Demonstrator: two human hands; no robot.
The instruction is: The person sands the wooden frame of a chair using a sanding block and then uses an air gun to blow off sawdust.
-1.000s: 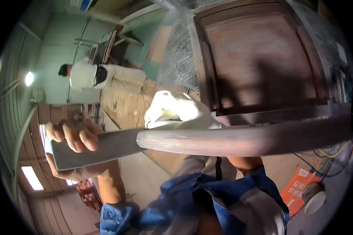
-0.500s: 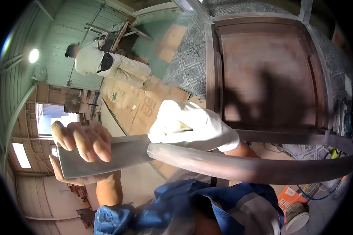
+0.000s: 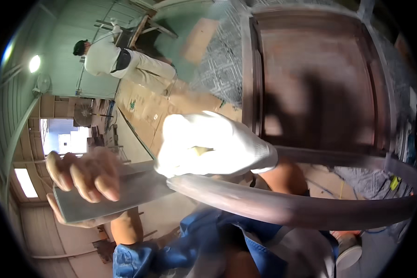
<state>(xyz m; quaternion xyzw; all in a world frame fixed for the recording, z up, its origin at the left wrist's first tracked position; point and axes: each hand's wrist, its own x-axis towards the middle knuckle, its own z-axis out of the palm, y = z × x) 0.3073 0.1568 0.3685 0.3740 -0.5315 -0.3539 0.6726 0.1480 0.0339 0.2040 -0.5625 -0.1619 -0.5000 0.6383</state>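
My bare left hand (image 3: 85, 178) grips the squared grey end of a long curved wooden piece (image 3: 282, 206) that runs from lower left to the right edge. My right hand (image 3: 213, 146), in a white glove, presses down on the same piece just right of the left hand, with something small and yellowish under its fingers. The wood is dark reddish brown and rounded along most of its length.
A dark brown panelled wooden frame (image 3: 319, 78) stands behind the hands on a grey patterned mat (image 3: 222, 74). A person in white (image 3: 120, 62) bends over flattened cardboard (image 3: 148, 109) at the upper left. Blue cloth (image 3: 185, 245) covers my lap. An orange and white object (image 3: 350, 248) sits lower right.
The view has tilted and the curved piece now slopes down to the right. My gloved right hand has slid along it toward the left hand. The person in white appears higher in view.
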